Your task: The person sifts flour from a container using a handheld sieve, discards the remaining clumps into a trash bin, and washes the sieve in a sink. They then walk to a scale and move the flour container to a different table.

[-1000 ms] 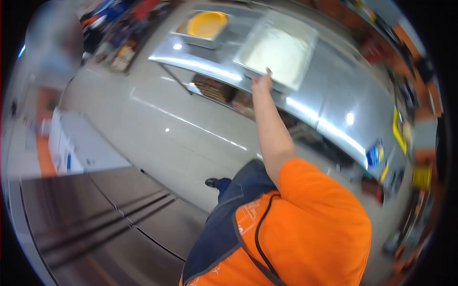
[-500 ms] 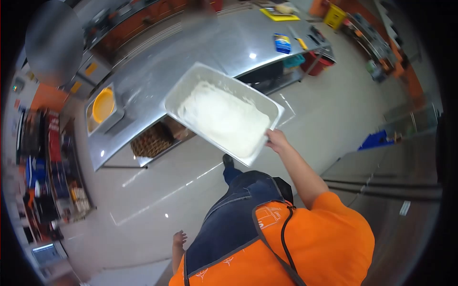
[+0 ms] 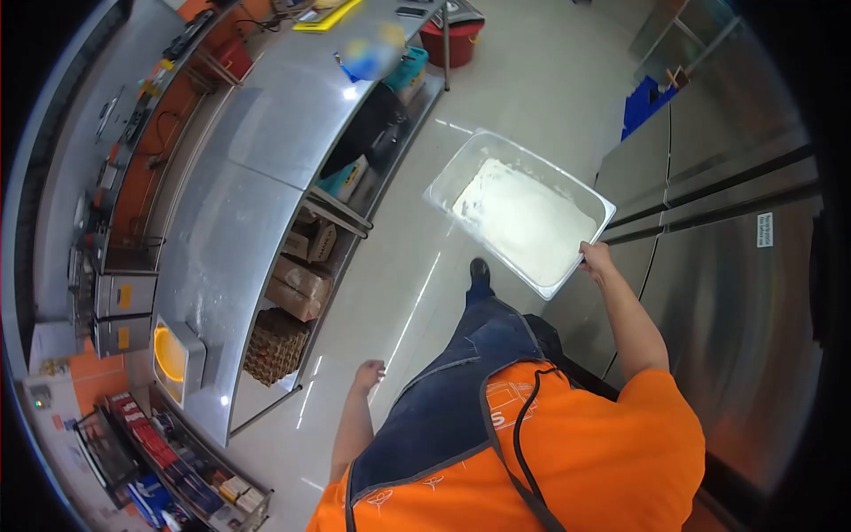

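My right hand (image 3: 597, 258) grips the near right rim of a deep rectangular food pan (image 3: 449, 182). White powder that looks like flour (image 3: 532, 217) covers its bottom, heaped unevenly, with dusting on the walls. The pan is held out over the floor, between the steel table and the steel-doored unit. At my left side, my left hand (image 3: 370, 374) hangs free above the floor, fingers loosely apart, touching nothing.
Along the left runs a long steel table (image 3: 253, 142), bearing a metal pan (image 3: 191, 350) with a yellow round item (image 3: 168, 355). Boxes (image 3: 299, 288) and a woven basket (image 3: 277, 346) sit on its lower shelf. Tall steel doors (image 3: 709, 293) stand at my right; a red bucket (image 3: 456, 44) is ahead.
The pan has moved from in front of the table to the right, over the floor, still in my right hand. My view has turned, and my left hand has swung forward.
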`<state>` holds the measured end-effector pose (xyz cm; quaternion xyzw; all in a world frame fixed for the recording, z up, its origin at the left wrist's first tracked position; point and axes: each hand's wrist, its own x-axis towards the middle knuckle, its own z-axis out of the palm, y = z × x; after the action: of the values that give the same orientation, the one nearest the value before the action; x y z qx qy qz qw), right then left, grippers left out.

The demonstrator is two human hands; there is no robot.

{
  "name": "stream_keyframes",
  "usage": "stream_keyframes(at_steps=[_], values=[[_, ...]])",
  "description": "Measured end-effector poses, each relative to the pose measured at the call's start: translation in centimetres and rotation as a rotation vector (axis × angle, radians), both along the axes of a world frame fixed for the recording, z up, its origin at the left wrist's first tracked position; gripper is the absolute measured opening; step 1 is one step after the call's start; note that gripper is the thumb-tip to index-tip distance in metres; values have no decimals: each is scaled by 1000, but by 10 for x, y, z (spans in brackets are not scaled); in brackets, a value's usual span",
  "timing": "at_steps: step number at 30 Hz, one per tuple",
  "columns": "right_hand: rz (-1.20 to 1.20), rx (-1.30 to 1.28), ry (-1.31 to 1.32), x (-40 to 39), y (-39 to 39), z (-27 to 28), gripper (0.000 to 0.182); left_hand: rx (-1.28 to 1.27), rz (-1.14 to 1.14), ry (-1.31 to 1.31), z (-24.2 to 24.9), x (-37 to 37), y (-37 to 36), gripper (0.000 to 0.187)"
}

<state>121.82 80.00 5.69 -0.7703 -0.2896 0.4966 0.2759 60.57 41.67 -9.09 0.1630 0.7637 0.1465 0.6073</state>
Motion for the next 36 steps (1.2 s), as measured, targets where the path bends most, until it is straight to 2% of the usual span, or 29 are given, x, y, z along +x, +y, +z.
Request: stream_keyframes(at_steps=[3, 5, 8, 10, 11, 12, 14, 16, 17, 19, 23, 27, 29, 30, 32, 33, 34, 36], values=[[-76, -39, -32, 24, 33, -68, 17, -56, -72, -25, 9, -7, 86, 36], [-84, -51, -40, 38, 48, -115, 18, -79, -64, -83, -5, -10, 150, 36], [-99, -66, -64, 60, 107, -193, 20, -138, -14, -127, -68, -19, 250, 35], [-112, -125, -94, 65, 101, -236, 20, -127, 28, -150, -99, -22, 327, 36], [-110, -136, -109, 66, 118, -255, 20, -129, 68, -131, -135, -35, 362, 37], [-97, -174, -97, 63, 127, -270, 20, -80, 18, -24, -135, -30, 411, 35], [-86, -181, -93, 59, 146, -287, 18, -34, 224, -147, -171, -53, 493, 31], [-85, -232, -81, 51, 167, -300, 17, 63, 340, -246, -203, -85, 570, 37], [-98, -251, -74, 59, 169, -287, 15, 103, 456, -181, -195, -77, 608, 40], [-84, -322, -72, 57, 184, -279, 12, 202, 654, -262, -218, -88, 676, 57], [-131, -358, -19, 62, 198, -263, 9, 156, 966, -518, -249, -50, 775, 79], [-92, -358, -3, 66, 229, -280, 11, 241, 1025, -679, -316, -17, 836, 68], [-66, -350, 10, 67, 244, -292, 12, 547, 1066, -438, -352, -16, 848, 47], [-14, -369, 12, 64, 245, -299, 13, 544, 1069, -433, -355, -23, 842, 47], [62, -370, 39, 31, 238, -290, 15, 748, 936, -392, -339, -59, 817, 29], [63, -375, 34, 17, 247, -284, 15, 782, 924, -351, -310, -59, 818, 26], [121, -382, 57, -9, 267, -264, 16, 809, 916, -312, -260, -66, 828, 24], [182, -392, 76, -41, 287, -264, 18, 901, 828, -195, -196, -66, 843, 25]])
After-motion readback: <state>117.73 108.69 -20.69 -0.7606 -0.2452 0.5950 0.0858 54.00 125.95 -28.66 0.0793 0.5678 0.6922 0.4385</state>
